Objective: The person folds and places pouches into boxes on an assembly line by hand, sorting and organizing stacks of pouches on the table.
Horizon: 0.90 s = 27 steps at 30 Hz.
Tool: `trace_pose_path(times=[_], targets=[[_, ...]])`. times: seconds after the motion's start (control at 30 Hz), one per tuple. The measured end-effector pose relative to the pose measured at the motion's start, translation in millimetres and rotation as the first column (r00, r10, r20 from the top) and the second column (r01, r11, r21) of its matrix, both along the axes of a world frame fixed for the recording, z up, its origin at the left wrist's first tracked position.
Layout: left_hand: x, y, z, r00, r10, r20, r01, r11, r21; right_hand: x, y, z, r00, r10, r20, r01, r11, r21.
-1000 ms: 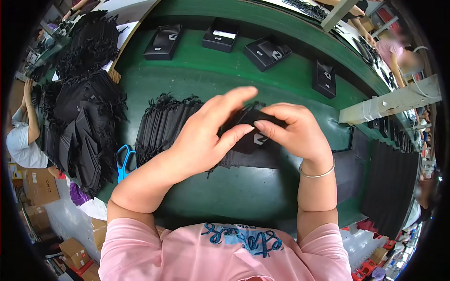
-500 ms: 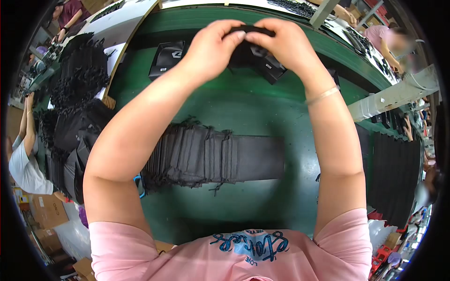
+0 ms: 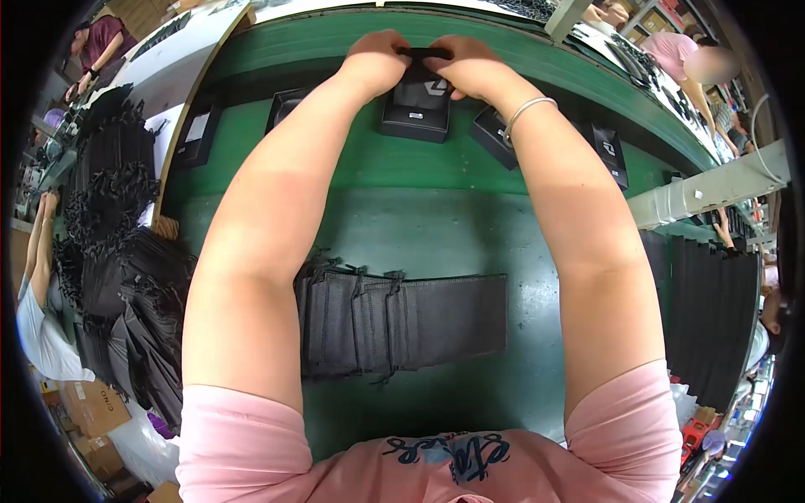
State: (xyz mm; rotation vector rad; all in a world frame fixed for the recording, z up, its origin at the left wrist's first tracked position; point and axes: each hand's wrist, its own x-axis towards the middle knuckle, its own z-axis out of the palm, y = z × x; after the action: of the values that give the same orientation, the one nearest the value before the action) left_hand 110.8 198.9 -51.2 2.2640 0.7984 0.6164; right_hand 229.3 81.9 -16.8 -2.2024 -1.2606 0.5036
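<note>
Left hand [image 3: 376,64] and right hand [image 3: 471,67] are pinching opposite ends of a black fabric-like strip [image 3: 426,53] at a black rectangular box [image 3: 415,126], presumably keeping it level.

Green worktop [image 3: 532,251], light glinting off its surface. Pale post [image 3: 713,197] slants in at right. White table [image 3: 197,42] upper left. Cardboard boxes [image 3: 92,409] by pale floor [image 3: 141,444], lower left; red plastic crates [image 3: 694,436] lower right.

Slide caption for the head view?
Left hand and right hand hold a dark item at a black box; black pouches lie nearer the wearer.
</note>
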Motion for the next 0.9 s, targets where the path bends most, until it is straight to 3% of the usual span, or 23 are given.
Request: trace_pose_path(times=[0.07, 0.2, 0.37, 0.5, 0.6, 0.63, 0.7, 0.77, 0.8, 0.87, 0.9], targets=[[2.9, -4.5, -3.5, 0.996, 0.011, -0.091, -0.007, 0.999, 0.052, 5.1, -2.3, -7.7, 0.998, -0.021, -0.063, 0.019, 0.999, -0.036], [7.0, -11.1, -15.1, 0.952, -0.096, -0.29, 0.176, 0.948, 0.264, 24.4, -3.5, -41.9, 0.944, 0.126, 0.306, -0.146, 0.988, 0.043], [4.8, -25.8, -24.7, 0.969, -0.094, -0.228, 0.174, 0.916, 0.363, 24.9, -11.0, -46.2, 0.946, 0.07, 0.317, -0.053, 0.997, -0.061], [29.1, -37.2, -26.7, 0.966, 0.01, -0.257, 0.063, 0.96, 0.274, 18.7, -14.4, -49.6, 0.891, -0.006, 0.453, 0.06, 0.993, -0.105], [28.1, -45.3, -19.4, 0.978, -0.002, -0.208, 0.049, 0.974, 0.222, 1.1, -37.1, -45.6, 0.681, -0.133, 0.72, 0.073, 0.991, 0.114], [20.4, -48.5, -16.3, 0.988, -0.036, -0.148, 0.065, 0.979, 0.194, -9.4, -51.2, -36.3, 0.684, -0.124, 0.719, 0.065, 0.992, 0.11], [-2.7, -55.3, -11.9, 0.996, -0.087, -0.034, 0.09, 0.986, 0.137, -27.9, -85.4, -6.8, 0.759, -0.015, 0.651, -0.097, 0.986, 0.136], [-46.6, -78.1, 19.1, 0.978, -0.154, -0.139, 0.158, 0.987, 0.024, -66.0, -124.0, 33.0, 0.875, 0.284, 0.393, -0.197, 0.949, -0.247], [-70.9, -89.4, 27.6, 0.978, -0.142, -0.155, 0.145, 0.989, 0.006, -76.5, -142.8, 27.3, 0.878, 0.301, 0.371, -0.215, 0.942, -0.257], [-128.7, -106.1, 42.7, 0.931, -0.306, -0.2, 0.337, 0.93, 0.147, -91.7, -171.7, 15.9, 0.747, 0.609, 0.267, -0.584, 0.793, -0.174], [-159.5, -117.4, 51.5, 0.913, -0.332, -0.239, 0.371, 0.917, 0.145, -100.4, -179.6, 8.4, 0.741, 0.623, 0.249, -0.601, 0.782, -0.168]])
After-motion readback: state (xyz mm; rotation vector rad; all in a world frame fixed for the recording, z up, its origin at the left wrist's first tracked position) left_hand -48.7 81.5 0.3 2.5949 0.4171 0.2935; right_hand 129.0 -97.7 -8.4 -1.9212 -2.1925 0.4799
